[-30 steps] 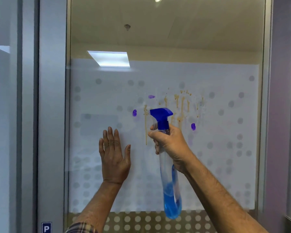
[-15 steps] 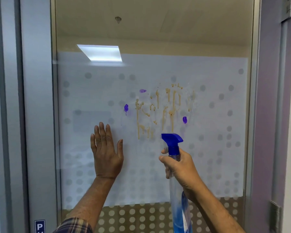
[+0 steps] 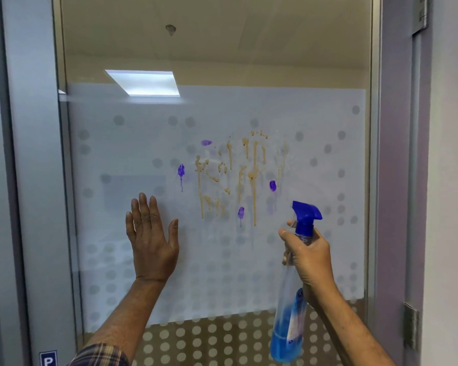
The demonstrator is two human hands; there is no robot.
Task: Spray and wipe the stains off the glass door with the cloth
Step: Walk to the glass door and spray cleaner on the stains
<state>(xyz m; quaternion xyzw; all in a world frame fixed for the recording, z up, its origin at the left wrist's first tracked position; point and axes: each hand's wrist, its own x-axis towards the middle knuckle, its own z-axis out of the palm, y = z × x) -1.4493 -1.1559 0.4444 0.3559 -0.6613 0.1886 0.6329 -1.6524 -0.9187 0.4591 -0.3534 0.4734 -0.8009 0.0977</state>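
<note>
The glass door [image 3: 315,122] carries a frosted film with grey dots. Brown dripping stains [image 3: 253,178] and several purple blots [image 3: 272,185] mark its middle. My left hand [image 3: 151,241] lies flat on the glass, fingers up and apart, below and left of the stains. My right hand [image 3: 311,257] grips the neck of a clear spray bottle [image 3: 288,326] with blue liquid and a blue trigger head, nozzle pointing left, down and to the right of the stains. No cloth is in view.
A grey metal frame [image 3: 37,180] borders the glass on the left, with a small blue P sign [image 3: 48,359] near its foot. A purple door frame [image 3: 394,180] with a hinge [image 3: 411,326] stands on the right. A ceiling light [image 3: 143,82] reflects in the glass.
My right hand has lowered the spray bottle and carried it right, uncovering the stains. The left hand stays flat on the glass. The view has shifted slightly.
</note>
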